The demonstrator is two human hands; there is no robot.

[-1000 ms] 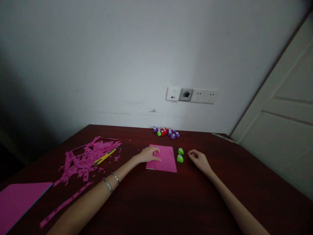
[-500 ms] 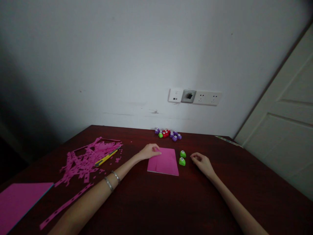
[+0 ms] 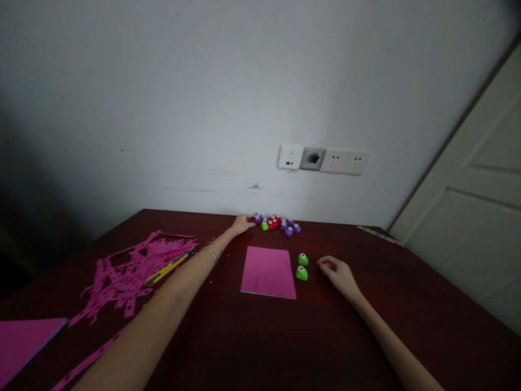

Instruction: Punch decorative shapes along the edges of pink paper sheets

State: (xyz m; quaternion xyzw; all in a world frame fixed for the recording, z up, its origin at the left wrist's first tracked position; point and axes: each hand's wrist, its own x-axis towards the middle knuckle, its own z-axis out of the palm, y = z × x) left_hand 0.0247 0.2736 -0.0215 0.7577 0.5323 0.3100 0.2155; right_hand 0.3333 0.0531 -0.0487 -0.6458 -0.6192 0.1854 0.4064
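My left hand (image 3: pixel 242 224) is stretched to the back of the table, thumb and fingers apart, at the left end of a row of small craft punches. Nearest to its fingertips is a purple punch (image 3: pixel 258 219); contact is hard to make out. Beside that one sit a green punch (image 3: pixel 264 225), several red punches (image 3: pixel 273 223) and more purple punches (image 3: pixel 288 232). My right hand (image 3: pixel 337 276) rests on the table with loosely curled fingers and nothing visible in them. Just left of it stand two green punches (image 3: pixel 302 273), next to a folded pink sheet (image 3: pixel 269 272).
Punched pink paper strips (image 3: pixel 122 277) lie heaped on the left, with a yellow utility knife (image 3: pixel 169 267) at their edge. Another pink sheet (image 3: pixel 28 345) is at the near left corner. A patterned strip (image 3: pixel 380 234) lies far right. The wall (image 3: pixel 203 108) borders the table's back.
My left hand has left the folded pink sheet and moved forward to the punches at the back. My right hand has stayed beside the two green punches.
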